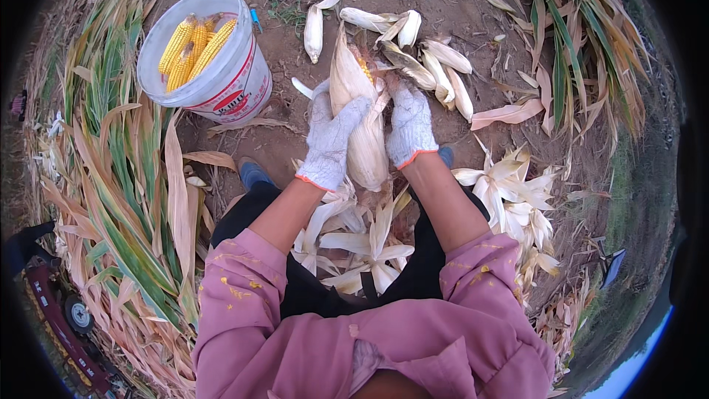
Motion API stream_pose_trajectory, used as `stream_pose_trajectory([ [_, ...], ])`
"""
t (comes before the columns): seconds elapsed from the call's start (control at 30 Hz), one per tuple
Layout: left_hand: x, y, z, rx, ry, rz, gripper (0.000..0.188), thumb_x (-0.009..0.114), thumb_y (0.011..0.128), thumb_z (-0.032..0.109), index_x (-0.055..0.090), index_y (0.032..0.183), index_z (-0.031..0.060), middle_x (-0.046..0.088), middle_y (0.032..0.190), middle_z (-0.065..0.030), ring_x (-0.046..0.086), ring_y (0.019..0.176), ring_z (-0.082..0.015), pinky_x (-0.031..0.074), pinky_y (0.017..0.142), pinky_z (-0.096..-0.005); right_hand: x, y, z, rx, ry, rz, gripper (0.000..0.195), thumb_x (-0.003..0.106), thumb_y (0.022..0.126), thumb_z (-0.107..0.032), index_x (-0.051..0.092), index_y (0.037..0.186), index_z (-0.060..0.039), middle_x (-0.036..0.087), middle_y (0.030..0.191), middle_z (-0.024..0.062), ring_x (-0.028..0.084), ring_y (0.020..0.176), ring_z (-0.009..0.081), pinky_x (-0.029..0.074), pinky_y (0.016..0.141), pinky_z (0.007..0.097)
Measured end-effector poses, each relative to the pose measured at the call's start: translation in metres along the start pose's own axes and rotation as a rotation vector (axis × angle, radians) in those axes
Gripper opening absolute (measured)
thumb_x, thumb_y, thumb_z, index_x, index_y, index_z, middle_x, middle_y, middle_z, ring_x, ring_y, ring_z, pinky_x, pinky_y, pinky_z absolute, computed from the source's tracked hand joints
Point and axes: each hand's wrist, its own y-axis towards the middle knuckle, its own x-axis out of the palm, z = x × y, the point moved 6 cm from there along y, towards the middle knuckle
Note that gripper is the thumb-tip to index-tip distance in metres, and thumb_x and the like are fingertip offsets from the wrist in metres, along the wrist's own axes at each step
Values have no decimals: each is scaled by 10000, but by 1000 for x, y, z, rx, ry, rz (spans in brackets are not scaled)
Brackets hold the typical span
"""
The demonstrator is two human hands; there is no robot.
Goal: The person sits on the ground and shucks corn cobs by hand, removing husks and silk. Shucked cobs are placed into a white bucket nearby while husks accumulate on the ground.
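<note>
My left hand (332, 136), in a pale knitted glove with an orange cuff, grips a corn ear in its dry husk (360, 122), with the thumb across the husk. Near the tip the husk is parted and some yellow kernels show. My right hand (410, 119), gloved alike, holds loosened husk and silk at the ear's right side; its fingertips are partly hidden. Up and left of my hands stands a white plastic bucket (256, 75) with red print, holding several husked yellow corn ears (213, 50). Several unhusked ears (443, 75) lie on the soil beyond my right hand.
Empty husks (382, 249) lie between my legs, and another heap of husks (507, 194) is at the right. Cut corn stalks with leaves (133, 221) are piled at the left, more stalks (570, 27) at the upper right. A dark red wheeled machine (61, 327) stands at the lower left.
</note>
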Motion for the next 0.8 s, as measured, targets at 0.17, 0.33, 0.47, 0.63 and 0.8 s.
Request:
stream_pose_trajectory([
  [0.17, -13, 15, 13, 127, 290, 140, 488, 755, 768, 243, 539, 1130, -3, 623, 991, -85, 611, 869, -169, 505, 774, -313, 15, -11, 16, -88, -5, -72, 295, 525, 939, -224, 573, 1147, -21, 617, 1047, 74, 593, 916, 174, 497, 806, 328],
  [0.33, -12, 16, 35, 27, 13, 171, 437, 696, 822, 258, 561, 1148, 2, 612, 1007, -67, 585, 878, -149, 484, 774, -305, 12, -7, 4, -68, -115, -177, 258, 462, 972, -230, 591, 1074, -31, 624, 954, 61, 606, 845, 172, 508, 788, 314],
  [0.47, -34, 28, 25, -187, -157, 253, 526, 667, 828, 348, 551, 1202, -3, 595, 1056, -94, 579, 896, -167, 474, 792, -320, 28, -36, -14, -176, -893, -361, 216, 533, 931, -206, 624, 958, -13, 624, 821, 78, 586, 760, 169, 480, 699, 334],
  [0.63, -77, 48, 45, -197, -309, 268, 453, 655, 823, 390, 534, 1143, 94, 590, 938, -82, 610, 833, -216, 527, 762, -356, 41, -89, -12, -411, -1017, -973, 141, 588, 856, -151, 648, 857, -23, 604, 740, 149, 595, 679, 294, 477, 646, 373],
  [0.8, -104, 57, 52, -36, -273, 285, 462, 626, 852, 423, 525, 1148, 84, 604, 936, -100, 622, 801, -214, 538, 725, -363, 18, -145, 10, -189, -1029, -1313, 82, 651, 791, -121, 653, 842, -56, 629, 798, 98, 610, 763, 303, 490, 686, 358],
])
